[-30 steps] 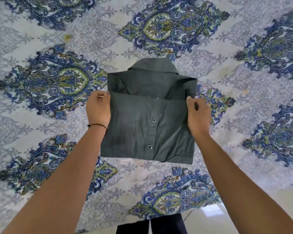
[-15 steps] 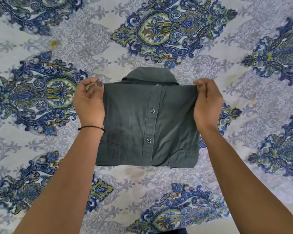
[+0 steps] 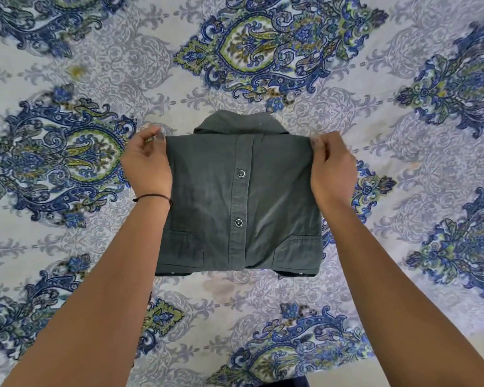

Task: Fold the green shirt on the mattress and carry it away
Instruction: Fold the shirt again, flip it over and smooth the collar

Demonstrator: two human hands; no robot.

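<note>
The dark green shirt [image 3: 241, 202] lies folded into a squarish packet on the mattress [image 3: 403, 169], its button placket running down the middle and its collar showing at the far edge. My left hand [image 3: 147, 163] is at the packet's far left corner, fingers curled with the tips at the cloth edge. My right hand [image 3: 331, 167] is at the far right corner, thumb and fingers pinched at the edge. Whether the fingers still clamp the fabric is hard to tell; they touch it.
The mattress is covered by a pale sheet with large blue and green paisley medallions [image 3: 280, 51]. Its near edge [image 3: 347, 372] shows at the bottom right, with pale floor beyond it.
Both hands carried the lower half of the shirt up and away from me, laying it over the upper half. The flap now lies flat up to the collar.
</note>
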